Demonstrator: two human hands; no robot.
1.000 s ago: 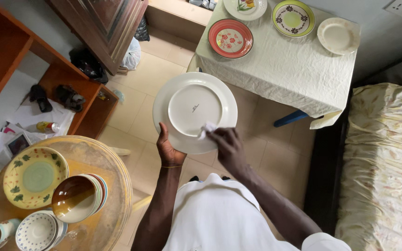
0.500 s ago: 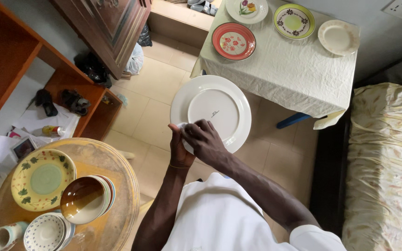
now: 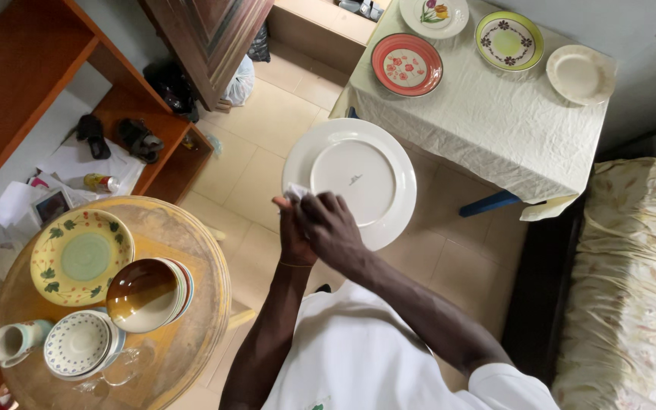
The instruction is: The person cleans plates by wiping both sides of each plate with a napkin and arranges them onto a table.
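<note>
Left hand grips white plate rim; right hand presses white cloth on plate, above tiled floor.

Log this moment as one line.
left hand: holds white plate | right hand: presses cloth on plate rim | round table: dishes
</note>
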